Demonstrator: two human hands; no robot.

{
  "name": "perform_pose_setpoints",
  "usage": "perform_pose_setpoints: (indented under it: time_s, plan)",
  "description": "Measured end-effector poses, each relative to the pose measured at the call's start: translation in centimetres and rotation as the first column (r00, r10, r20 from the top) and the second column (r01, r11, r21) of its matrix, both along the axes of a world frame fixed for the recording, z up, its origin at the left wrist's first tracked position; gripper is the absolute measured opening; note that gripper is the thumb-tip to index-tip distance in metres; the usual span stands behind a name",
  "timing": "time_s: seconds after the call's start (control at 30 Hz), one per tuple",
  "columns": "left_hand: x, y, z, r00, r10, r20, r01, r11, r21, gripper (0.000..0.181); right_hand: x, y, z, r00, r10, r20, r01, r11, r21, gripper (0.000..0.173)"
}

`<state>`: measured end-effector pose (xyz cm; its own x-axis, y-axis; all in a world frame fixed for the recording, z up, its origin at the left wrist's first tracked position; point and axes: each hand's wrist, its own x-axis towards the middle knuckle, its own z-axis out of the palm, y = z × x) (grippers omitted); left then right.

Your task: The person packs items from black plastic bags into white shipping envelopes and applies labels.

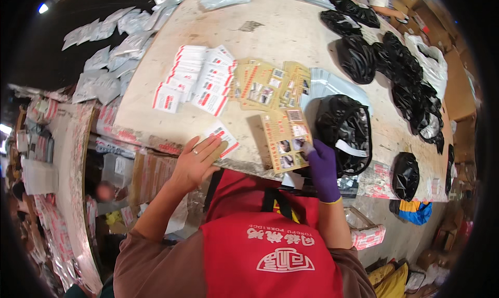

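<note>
My left hand (200, 155), bare with a ring, lies spread over the lower left part of a white card with red print (223, 137) at the table's near edge. My right hand (322, 167), in a purple knit glove, grips a tan printed leaflet with small photos (286, 138) by its lower right corner. Just beyond the glove sits a black plastic item with a white label (345, 130). Fanned white-and-red cards (202, 77), tan leaflets (259, 83) and pale grey plastic mailing bags (335, 85) lie across the table.
Black plastic-wrapped items (397, 71) line the right side of the wooden table (156, 122). Filled grey mailing bags (105, 68) are heaped at the left. Another person's arm (390, 12) shows at the far right. Cardboard boxes (150, 177) stand below the near edge.
</note>
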<state>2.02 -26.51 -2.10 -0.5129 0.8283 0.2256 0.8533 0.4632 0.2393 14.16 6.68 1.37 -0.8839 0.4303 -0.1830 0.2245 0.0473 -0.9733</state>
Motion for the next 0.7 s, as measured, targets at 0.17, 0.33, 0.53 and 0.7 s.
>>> perform_pose_setpoints:
  time_s: [0.17, 0.33, 0.53, 0.7]
  plan:
    - [-0.5, 0.0, -0.3, 0.974, -0.227, -0.023, 0.226, 0.945, 0.235, 0.039, 0.3, -1.4, 0.6, 1.000, 0.016, 0.018, -0.015, 0.998, -0.065, 0.020]
    - [-2.8, 5.1, -1.3, 0.992, -0.040, -0.117, 0.072, 0.955, 0.289, 0.031, 1.4, -0.4, -6.9, 0.964, -0.005, -0.267, 0.091, 0.947, 0.309, 0.025]
    - [-4.0, 5.2, -0.9, 0.982, 0.021, -0.190, 0.019, 0.979, 0.202, 0.024, 1.5, -1.6, -2.3, 0.975, 0.048, -0.218, 0.008, 0.968, 0.250, 0.033]
    - [-7.1, 5.4, -1.1, 0.975, 0.115, -0.193, -0.097, 0.991, 0.097, 0.009, 2.2, -2.7, -2.9, 0.965, -0.142, -0.219, 0.126, 0.989, -0.083, 0.024]
